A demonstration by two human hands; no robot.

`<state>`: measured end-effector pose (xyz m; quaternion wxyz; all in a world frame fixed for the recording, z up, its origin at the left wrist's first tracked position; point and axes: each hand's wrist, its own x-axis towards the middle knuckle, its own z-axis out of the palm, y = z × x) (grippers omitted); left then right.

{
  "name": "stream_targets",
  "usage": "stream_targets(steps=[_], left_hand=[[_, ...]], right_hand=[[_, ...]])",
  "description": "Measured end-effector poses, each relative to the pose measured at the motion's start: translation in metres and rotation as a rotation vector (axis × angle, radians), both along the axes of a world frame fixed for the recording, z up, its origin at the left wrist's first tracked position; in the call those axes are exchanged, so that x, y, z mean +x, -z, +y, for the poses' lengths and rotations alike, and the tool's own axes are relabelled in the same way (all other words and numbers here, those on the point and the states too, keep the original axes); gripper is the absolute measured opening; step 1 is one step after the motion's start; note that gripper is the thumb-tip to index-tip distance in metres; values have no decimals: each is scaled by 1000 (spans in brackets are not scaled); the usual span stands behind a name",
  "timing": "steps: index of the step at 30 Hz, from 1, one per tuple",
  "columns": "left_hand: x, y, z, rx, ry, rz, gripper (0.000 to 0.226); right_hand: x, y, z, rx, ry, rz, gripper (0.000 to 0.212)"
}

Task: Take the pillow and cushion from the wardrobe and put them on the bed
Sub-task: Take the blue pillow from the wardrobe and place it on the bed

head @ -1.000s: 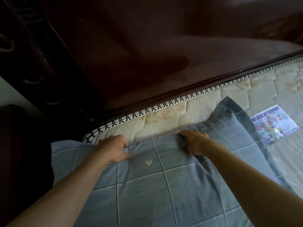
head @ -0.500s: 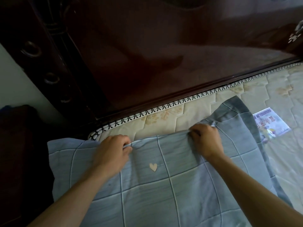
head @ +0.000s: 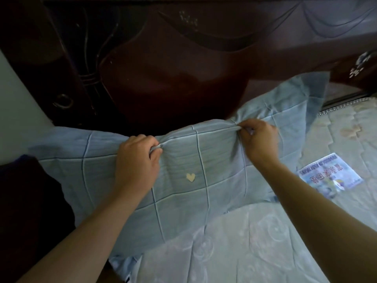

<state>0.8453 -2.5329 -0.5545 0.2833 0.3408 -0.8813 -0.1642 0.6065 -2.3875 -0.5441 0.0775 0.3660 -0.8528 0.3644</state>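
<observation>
A blue checked pillow [head: 204,180] with a small cream heart [head: 190,177] on its cover lies across the far left part of the bed [head: 346,139], its far edge raised against the dark wooden headboard [head: 173,74]. The left hand [head: 136,162] is closed on a pinched fold of the cover at the pillow's far edge, and the right hand [head: 259,137] is closed on the same fold further right, the cloth stretched taut between them. The pillow's right flap [head: 310,99] stands up against the headboard. A printed label [head: 330,176] lies on the quilted mattress just right of the pillow, near the right forearm. On the near side a pale blue patterned sheet [head: 244,242] covers the bed, and the pillow's near edge rests on it. No container shows. Compared with half a second ago, both hands have lifted the far edge higher, so the pillow now hides the mattress's patterned trim along the headboard, and the right flap has risen off the mattress.
</observation>
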Motion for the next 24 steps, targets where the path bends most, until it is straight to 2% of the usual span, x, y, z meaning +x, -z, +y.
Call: stream_targets(steps=[3, 7, 9, 11, 13, 17, 21, 24], left_hand=[[-3, 15, -15, 4, -45, -55, 10], [-2, 24, -26, 1, -104, -82, 7], [-7, 20, -26, 30, -115, -106, 6], [-10, 17, -26, 40, -120, -131, 15], [0, 15, -26, -29, -126, -139, 28], [39, 15, -20, -180, -119, -117, 46], [19, 22, -5, -185, -33, -330, 57], [6, 31, -13, -165, -77, -505, 64]], right_hand=[[-2, 17, -29, 81, -19, -50, 19], [-4, 28, -47, 53, -10, -59, 21], [-6, 31, -52, 119, -47, -99, 25], [-9, 38, -55, 277, -158, -116, 35], [-11, 44, -49, 352, -221, -88, 45], [-14, 52, -24, 359, -85, -16, 62], [-4, 69, -25, 475, -54, -102, 65], [-11, 78, -33, 534, -64, -126, 73]])
